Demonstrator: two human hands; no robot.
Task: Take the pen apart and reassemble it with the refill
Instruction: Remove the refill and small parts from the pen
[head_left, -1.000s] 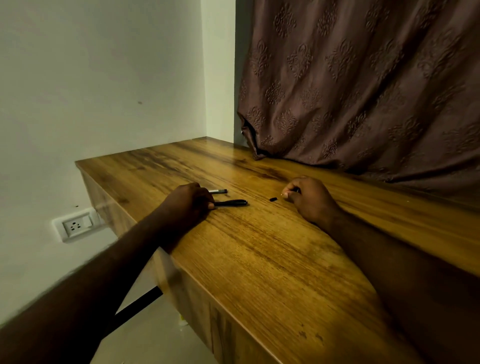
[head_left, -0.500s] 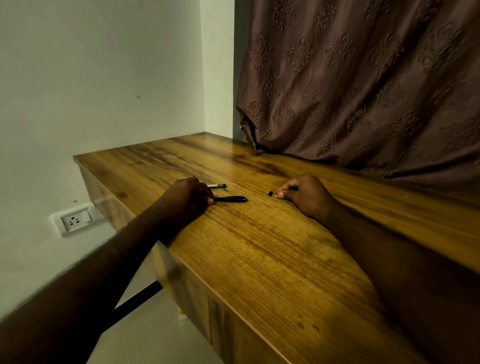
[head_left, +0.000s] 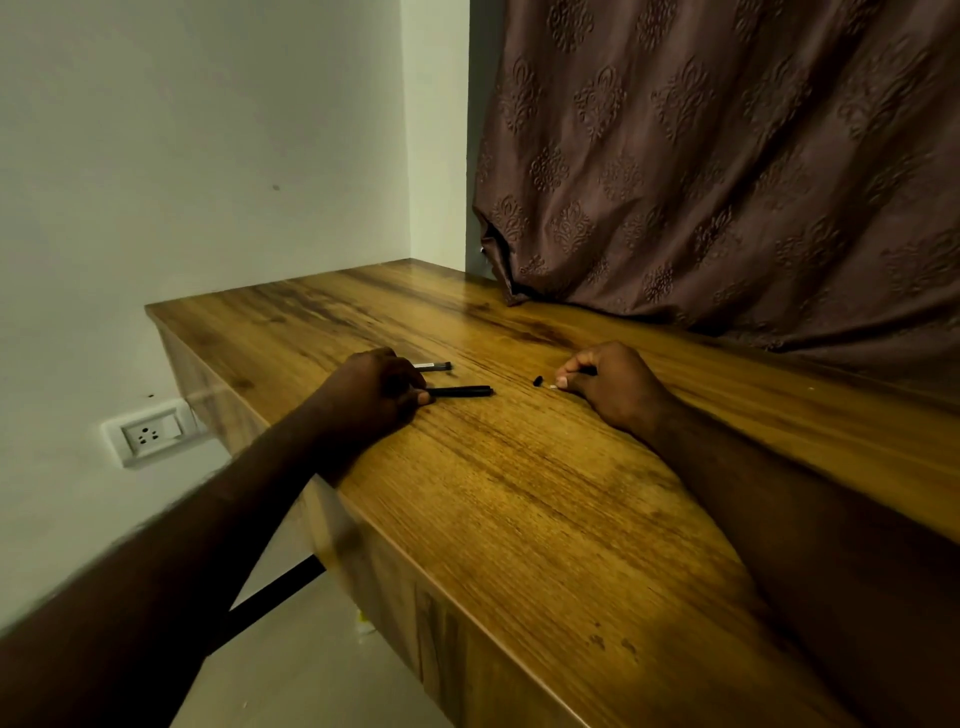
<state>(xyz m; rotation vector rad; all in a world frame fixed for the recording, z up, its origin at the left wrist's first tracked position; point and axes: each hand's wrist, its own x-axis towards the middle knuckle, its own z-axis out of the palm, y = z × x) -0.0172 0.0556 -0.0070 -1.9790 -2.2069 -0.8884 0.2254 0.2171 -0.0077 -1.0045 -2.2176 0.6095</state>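
While both hands rest on the bench (head_left: 519, 493), left hand (head_left: 371, 389) curls over the black pen barrel (head_left: 462, 391), long axis pointing right; right hand (head_left: 618, 384) pinches something dark, small black piece (head_left: 537, 380) just left.

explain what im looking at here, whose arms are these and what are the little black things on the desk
No machine is here. A camera worn on a person's head looks down at their own two bare arms over a wooden desk. The left hand rests on the desk, closed over one end of a black pen part; whether it grips is unclear. A second slim piece lies just beyond it. The right hand pinches something small and dark, hard to identify. A tiny black piece lies loose beside its fingertips. A curtain hangs behind, a wall socket lower left.
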